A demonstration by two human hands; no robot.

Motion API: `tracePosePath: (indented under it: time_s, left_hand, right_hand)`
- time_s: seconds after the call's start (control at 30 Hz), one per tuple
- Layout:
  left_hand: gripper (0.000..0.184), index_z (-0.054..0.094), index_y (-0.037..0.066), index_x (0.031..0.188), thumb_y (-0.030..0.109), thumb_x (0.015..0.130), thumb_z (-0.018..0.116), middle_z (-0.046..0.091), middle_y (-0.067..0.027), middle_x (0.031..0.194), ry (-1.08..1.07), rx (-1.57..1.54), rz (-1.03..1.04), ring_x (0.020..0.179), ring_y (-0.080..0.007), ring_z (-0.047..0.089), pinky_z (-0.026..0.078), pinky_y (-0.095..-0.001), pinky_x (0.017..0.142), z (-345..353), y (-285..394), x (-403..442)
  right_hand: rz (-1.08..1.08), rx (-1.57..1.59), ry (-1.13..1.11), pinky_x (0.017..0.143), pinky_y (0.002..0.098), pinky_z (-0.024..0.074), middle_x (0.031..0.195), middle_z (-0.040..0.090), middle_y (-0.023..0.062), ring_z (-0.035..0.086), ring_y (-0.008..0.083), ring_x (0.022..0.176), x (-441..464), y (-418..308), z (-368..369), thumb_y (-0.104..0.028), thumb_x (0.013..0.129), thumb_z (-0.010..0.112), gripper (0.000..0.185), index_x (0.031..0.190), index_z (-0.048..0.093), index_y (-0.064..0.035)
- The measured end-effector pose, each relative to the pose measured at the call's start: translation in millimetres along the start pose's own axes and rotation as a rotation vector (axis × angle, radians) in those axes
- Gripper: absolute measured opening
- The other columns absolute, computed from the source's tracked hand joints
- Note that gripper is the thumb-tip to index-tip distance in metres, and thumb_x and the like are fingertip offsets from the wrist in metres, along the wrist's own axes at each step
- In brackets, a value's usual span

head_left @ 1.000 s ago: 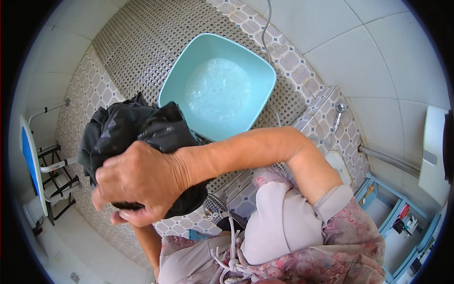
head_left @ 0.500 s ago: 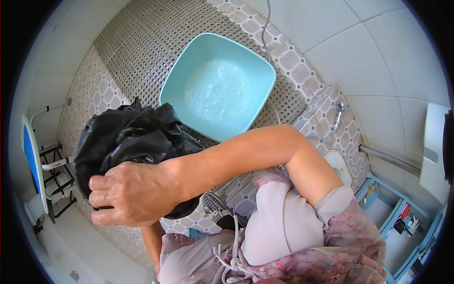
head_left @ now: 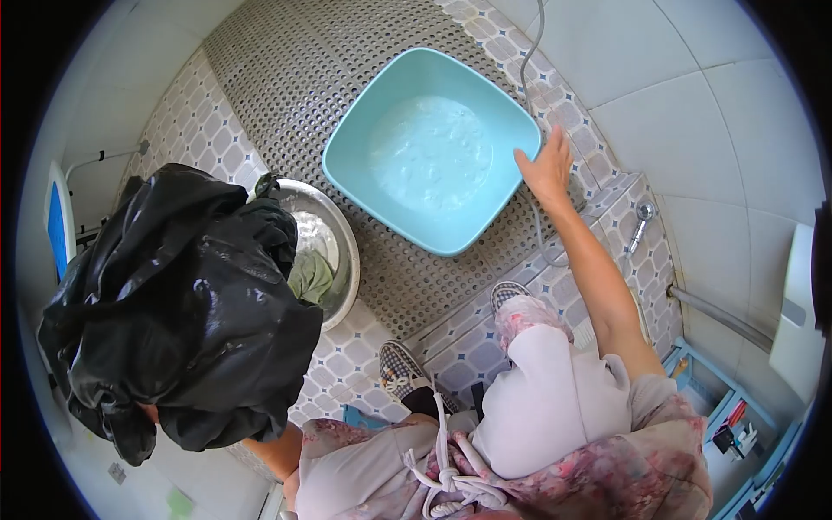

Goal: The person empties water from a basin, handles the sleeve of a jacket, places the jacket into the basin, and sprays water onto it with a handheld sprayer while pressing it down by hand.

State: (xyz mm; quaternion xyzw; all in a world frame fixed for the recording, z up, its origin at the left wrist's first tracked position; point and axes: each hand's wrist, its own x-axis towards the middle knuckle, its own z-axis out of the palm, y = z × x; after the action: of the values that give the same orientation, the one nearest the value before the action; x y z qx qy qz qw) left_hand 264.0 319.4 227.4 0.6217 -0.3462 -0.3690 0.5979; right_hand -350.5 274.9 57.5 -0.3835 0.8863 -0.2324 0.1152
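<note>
A wet, glossy black garment (head_left: 199, 303) is bunched up on the left, raised near the camera. My left hand (head_left: 149, 412) holds it from below; only a bit of skin shows between its folds, and the fingers are mostly hidden. Partly behind the garment stands a metal basin (head_left: 348, 277) with a green cloth (head_left: 312, 276) inside. My right hand (head_left: 548, 173) is at the right corner of a light-blue plastic basin (head_left: 347, 143), fingers spread and holding nothing. Bubbly water (head_left: 433, 156) covers that basin's bottom.
A perforated grey mat (head_left: 277, 95) lies under the blue basin on the tiled floor. A grey hose (head_left: 529, 61) runs along the right wall, and a shower head (head_left: 643, 212) lies on the tiled ledge. A blue shelf rack (head_left: 702, 377) stands at lower right.
My right hand has left the black garment and swung right to the blue basin's rim. The garment appears higher and larger at left, and the metal basin has come into view.
</note>
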Motion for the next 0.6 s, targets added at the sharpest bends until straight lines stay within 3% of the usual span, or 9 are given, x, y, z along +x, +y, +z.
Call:
tracePosePath:
  time_s: [0.1, 0.17, 0.27, 0.43, 0.5, 0.6]
  left_hand:
    - [0.044, 0.054, -0.003, 0.121, 0.023, 0.087, 0.062, 0.063, -0.0102, 0.111, 0.027, -0.009, -0.004, 0.096, -0.0187, 0.063, 0.049, -0.0316, 0.087, -8, -2, -6]
    - [0.044, 0.054, -0.003, 0.121, 0.023, 0.087, 0.062, 0.063, -0.0102, 0.111, 0.033, -0.02, -0.008, 0.096, -0.0187, 0.063, 0.049, -0.0316, 0.087, -6, -7, -7]
    - [0.044, 0.054, -0.003, 0.121, 0.023, 0.087, 0.063, 0.063, -0.0103, 0.111, 0.037, -0.036, -0.012, 0.096, -0.0187, 0.063, 0.049, -0.0316, 0.087, -3, -9, -11]
    - [0.045, 0.054, -0.003, 0.121, 0.023, 0.087, 0.063, 0.063, -0.0103, 0.111, 0.035, -0.072, -0.019, 0.096, -0.0187, 0.063, 0.049, -0.0317, 0.087, 2, -11, -14]
    - [0.045, 0.054, -0.003, 0.121, 0.023, 0.087, 0.063, 0.063, -0.0103, 0.111, 0.038, -0.074, -0.024, 0.096, -0.0187, 0.063, 0.049, -0.0317, 0.087, 1, -11, -16]
    - [0.045, 0.054, -0.003, 0.122, 0.023, 0.087, 0.063, 0.063, -0.0104, 0.111, 0.052, -0.085, -0.017, 0.096, -0.0187, 0.062, 0.049, -0.0317, 0.087, -1, -10, -17]
  right_hand:
    - [0.445, 0.581, -0.374, 0.096, 0.0471, 0.0439, 0.123, 0.053, 0.0233, 0.054, 0.0323, 0.111, -8, 30, 19, -0.017, 0.081, 0.069, 0.06, 0.129, 0.042, 0.0068]
    - [0.671, 0.97, -0.607, 0.089, 0.0449, 0.049, 0.117, 0.058, 0.0206, 0.059, 0.0301, 0.104, -25, 9, 12, -0.016, 0.081, 0.068, 0.054, 0.125, 0.047, 0.008]
    - [0.595, 0.95, -0.559, 0.079, 0.0404, 0.0528, 0.108, 0.062, 0.0188, 0.062, 0.0278, 0.096, -33, -3, 19, -0.014, 0.081, 0.066, 0.046, 0.119, 0.051, 0.0096]
    - [0.531, 0.826, -0.431, 0.06, 0.034, 0.049, 0.089, 0.061, 0.0185, 0.058, 0.0228, 0.067, 13, -40, -6, -0.006, 0.077, 0.056, 0.041, 0.112, 0.053, 0.0156]
    - [0.32, 0.601, -0.443, 0.062, 0.0326, 0.0502, 0.085, 0.063, 0.0192, 0.061, 0.0245, 0.069, 33, -67, -37, -0.015, 0.077, 0.056, 0.041, 0.108, 0.058, 0.0126]
    - [-0.036, 0.158, -0.295, 0.07, 0.0394, 0.0522, 0.083, 0.068, 0.0207, 0.067, 0.0322, 0.075, 71, -106, -65, -0.025, 0.078, 0.053, 0.043, 0.11, 0.063, 0.0019]
